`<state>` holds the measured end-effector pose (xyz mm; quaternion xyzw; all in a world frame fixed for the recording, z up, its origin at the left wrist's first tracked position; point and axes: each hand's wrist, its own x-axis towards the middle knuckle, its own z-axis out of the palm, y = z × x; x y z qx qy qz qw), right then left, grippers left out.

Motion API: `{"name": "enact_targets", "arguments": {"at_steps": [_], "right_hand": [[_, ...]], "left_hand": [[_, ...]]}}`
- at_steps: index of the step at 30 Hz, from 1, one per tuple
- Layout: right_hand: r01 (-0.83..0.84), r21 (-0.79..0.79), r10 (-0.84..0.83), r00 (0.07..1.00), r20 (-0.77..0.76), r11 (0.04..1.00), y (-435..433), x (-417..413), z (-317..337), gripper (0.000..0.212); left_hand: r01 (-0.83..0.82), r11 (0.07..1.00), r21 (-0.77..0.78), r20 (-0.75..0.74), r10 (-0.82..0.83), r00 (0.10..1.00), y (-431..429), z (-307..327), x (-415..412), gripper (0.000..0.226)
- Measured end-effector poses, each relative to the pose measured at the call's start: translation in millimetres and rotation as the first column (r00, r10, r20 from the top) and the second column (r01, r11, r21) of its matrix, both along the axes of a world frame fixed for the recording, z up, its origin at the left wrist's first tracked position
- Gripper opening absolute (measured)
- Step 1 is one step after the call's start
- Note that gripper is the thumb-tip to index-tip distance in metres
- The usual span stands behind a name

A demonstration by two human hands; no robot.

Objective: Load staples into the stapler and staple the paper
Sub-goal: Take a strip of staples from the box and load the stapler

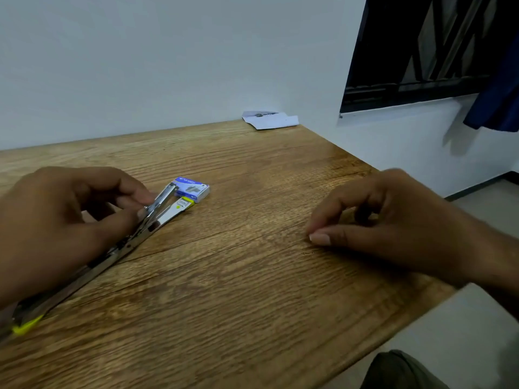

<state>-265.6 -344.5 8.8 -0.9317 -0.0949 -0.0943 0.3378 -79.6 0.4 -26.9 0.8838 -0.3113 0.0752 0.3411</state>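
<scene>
the left hand (64,220) has its grip round the stapler (164,216), which lies swung open on the counter (252,290), nose toward 1 o'clock. the right hand (407,220) hovers at 3 o'clock, fingers curled; whether its grip pinches anything, i cannot tell. the staple box (192,189) sits just past the nose. the paper (269,121) lies far off at 12 o'clock. loading seems unfinished, stapling not begun.

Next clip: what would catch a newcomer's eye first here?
The left hand grips an opened silver metal stapler with yellow-green ends, lying diagonally at the left of the wooden table. A small blue staple box sits just past its tip, and white paper lies at the far edge against the wall. The right hand, fingers curled, is at right.
</scene>
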Motion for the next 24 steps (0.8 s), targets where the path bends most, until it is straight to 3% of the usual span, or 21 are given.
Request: {"name": "enact_targets", "arguments": {"at_steps": [3, 9, 12, 16, 18, 21, 24], "right_hand": [[-0.021, -0.065, 0.023, 1.000, 0.020, 0.998, -5, -2, -3, 0.014], [-0.067, -0.143, 0.057, 0.996, -0.076, 0.987, -16, 0, 6, 0.015], [0.005, -0.218, 0.003, 0.999, 0.036, 0.976, -11, 18, 27, 0.030], [-0.067, -0.141, 0.087, 0.987, 0.136, 0.988, 25, 66, 55, 0.020], [-0.186, -0.166, 0.199, 0.978, 0.066, 0.968, 45, 95, 60, 0.020], [-0.286, -0.197, 0.267, 0.956, -0.121, 0.938, 73, 129, 57, 0.036], [-0.367, -0.271, 0.328, 0.927, -0.180, 0.890, 91, 144, 45, 0.040]], "left_hand": [[-0.006, 1.000, 0.007, 0.020, 0.006, 1.000, -5, -2, 0, 0.035], [0.117, 0.993, -0.030, 0.065, -0.114, 0.991, -23, 9, -12, 0.023], [0.185, 0.980, -0.070, -0.019, -0.187, 0.982, -30, 15, -18, 0.017], [0.186, 0.980, -0.066, -0.079, -0.191, 0.978, -23, 23, -24, 0.016], [0.209, 0.978, -0.027, -0.085, -0.211, 0.974, -19, 27, -25, 0.021], [0.233, 0.972, -0.009, -0.102, -0.233, 0.967, -14, 31, -25, 0.024], [0.261, 0.965, 0.012, -0.134, -0.257, 0.957, -10, 36, -25, 0.019]]}}
